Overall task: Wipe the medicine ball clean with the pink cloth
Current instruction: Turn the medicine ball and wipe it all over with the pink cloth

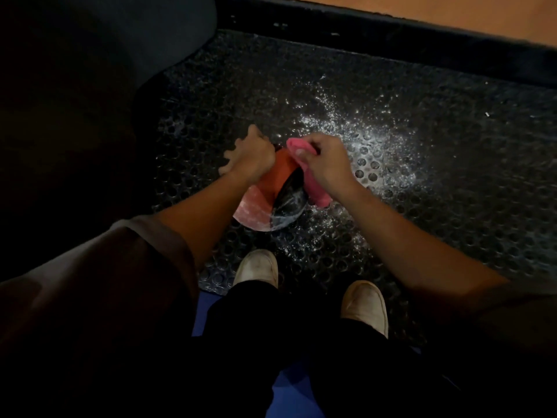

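Rubber mat (pixel 437 182) | L hand (pixel 251 156) fingers spread on medicine ball (pixel 268 203) | R hand (pixel 327 164) fingers grip pink cloth (pixel 315 193) atop ball

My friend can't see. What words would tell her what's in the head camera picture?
A person's right hand holds a pink cloth against an orange-and-black medicine ball while the left hand rests on it. The black rubber mat around it is dotted with white specks.

Both forearms extend forward and down, converging ahead of us. Our left hand (pixel 250 155) lies palm-down on the medicine ball (pixel 259 203), fingers splayed. Our right hand (pixel 327 165) curls fingers and thumb round the pink cloth (pixel 318 193), knuckles up, wrist roughly straight.
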`<action>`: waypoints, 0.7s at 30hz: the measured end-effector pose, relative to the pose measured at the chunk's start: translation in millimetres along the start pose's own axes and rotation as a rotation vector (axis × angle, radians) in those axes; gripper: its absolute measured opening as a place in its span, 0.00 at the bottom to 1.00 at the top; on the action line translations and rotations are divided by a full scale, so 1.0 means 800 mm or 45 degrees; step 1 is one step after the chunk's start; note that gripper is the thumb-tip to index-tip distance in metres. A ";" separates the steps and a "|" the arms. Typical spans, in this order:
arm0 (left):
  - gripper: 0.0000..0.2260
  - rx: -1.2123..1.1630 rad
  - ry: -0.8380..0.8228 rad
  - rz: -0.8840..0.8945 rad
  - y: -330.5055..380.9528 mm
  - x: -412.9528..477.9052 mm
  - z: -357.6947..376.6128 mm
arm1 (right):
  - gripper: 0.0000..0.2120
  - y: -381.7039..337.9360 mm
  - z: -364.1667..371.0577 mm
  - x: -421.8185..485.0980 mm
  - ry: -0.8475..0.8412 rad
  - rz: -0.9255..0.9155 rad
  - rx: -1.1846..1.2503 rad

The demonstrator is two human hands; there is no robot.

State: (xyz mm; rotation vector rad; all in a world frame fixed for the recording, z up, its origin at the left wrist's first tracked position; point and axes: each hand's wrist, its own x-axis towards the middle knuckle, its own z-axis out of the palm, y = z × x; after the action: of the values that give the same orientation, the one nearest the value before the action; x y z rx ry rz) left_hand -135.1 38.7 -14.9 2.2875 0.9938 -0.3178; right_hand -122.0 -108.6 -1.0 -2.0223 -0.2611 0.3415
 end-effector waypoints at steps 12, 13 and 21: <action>0.19 0.214 -0.264 0.747 -0.012 -0.014 0.001 | 0.10 0.047 -0.025 -0.008 0.202 0.228 -0.108; 0.18 0.156 -0.268 0.743 -0.014 -0.015 0.005 | 0.11 0.050 -0.024 -0.010 0.219 0.264 -0.100; 0.24 -0.021 -0.228 0.659 -0.021 -0.006 0.011 | 0.10 0.037 -0.012 -0.027 0.186 0.036 -0.113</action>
State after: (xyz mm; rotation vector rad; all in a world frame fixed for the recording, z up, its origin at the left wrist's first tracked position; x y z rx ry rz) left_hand -150.1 39.3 -27.5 2.3529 0.2946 -0.2833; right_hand -137.6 -137.3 -20.5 -2.1283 -0.1591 0.2019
